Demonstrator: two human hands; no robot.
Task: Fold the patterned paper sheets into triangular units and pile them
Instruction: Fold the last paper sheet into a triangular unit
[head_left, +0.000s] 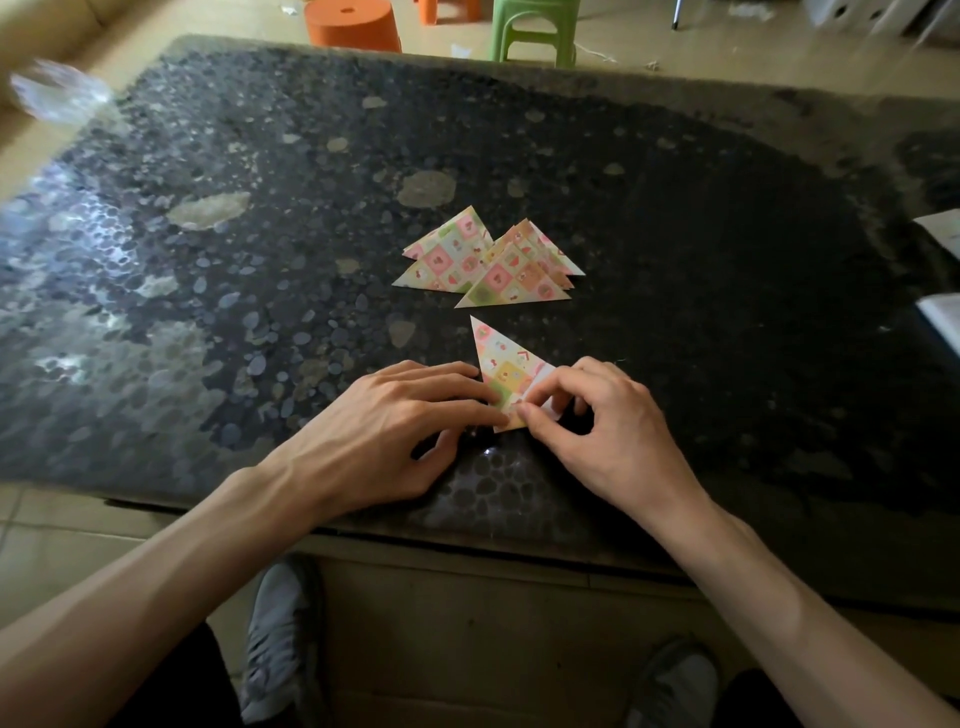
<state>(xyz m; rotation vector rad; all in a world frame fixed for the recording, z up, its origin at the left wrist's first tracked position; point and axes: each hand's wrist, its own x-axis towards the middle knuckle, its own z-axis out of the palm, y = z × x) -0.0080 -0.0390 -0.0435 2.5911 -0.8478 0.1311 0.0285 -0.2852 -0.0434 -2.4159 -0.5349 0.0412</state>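
A patterned paper triangle (500, 359) lies on the dark speckled table (675, 234) near its front edge, one tip pointing away from me. My left hand (395, 426) presses its near left part flat with straight fingers. My right hand (597, 421) pinches the sheet's near right corner between thumb and forefinger. Farther back lies a pile of folded triangles (514, 275), overlapping, with one more folded triangle (449, 254) at its left.
White papers (940, 270) lie at the table's right edge. A clear plastic wrapper (57, 93) sits at the far left corner. Orange stool (353, 23) and green stool (535, 26) stand on the floor beyond the table.
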